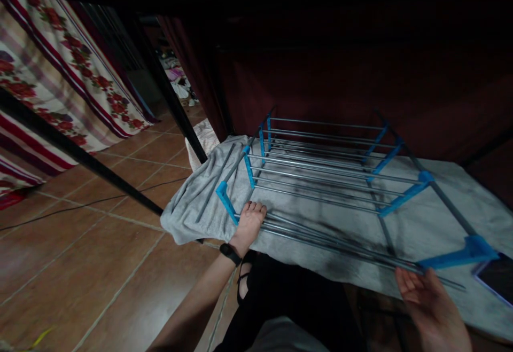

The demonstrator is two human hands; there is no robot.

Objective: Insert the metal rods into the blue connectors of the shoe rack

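Observation:
A rack (320,167) of grey metal tubes and blue plastic brackets, like a shoe rack, lies on a grey cloth. My left hand (251,219) is closed around the metal rods (320,237) along the near side, beside the near left blue bracket (226,202). At the other end of these rods, my right hand (428,301) has its fingers under them and its thumb close to the near right blue bracket (460,253). The hand appears to hold the rod ends, though its grip is partly blurred. A loose tube (216,181) lies left of the rack.
The grey cloth (444,293) covers a low surface before my knees. A dark flat device (499,277) lies at its right edge. Dark metal posts (172,95) stand at left. A cable (100,201) crosses the tiled floor (92,245) towards a floral curtain (80,69).

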